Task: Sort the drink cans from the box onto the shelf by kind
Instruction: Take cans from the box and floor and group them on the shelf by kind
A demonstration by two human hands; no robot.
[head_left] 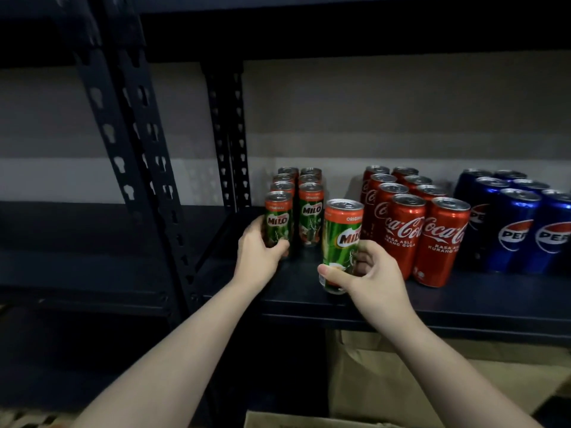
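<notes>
While my left hand (258, 245) grips a shelved Milo can (277, 219), my right hand (367, 270) grips another Milo can (340, 242) near the dim shelf's (463, 299) front edge, fingers hiding its base.

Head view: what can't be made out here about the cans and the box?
- Cardboard box: cut off by the bottom edge, contents unseen.
- Pepsi cans: rightmost cut by the right edge.
- Rear Milo cans: labels hidden by front cans.
- Right-hand Milo can: whether resting on the shelf, unclear.
</notes>
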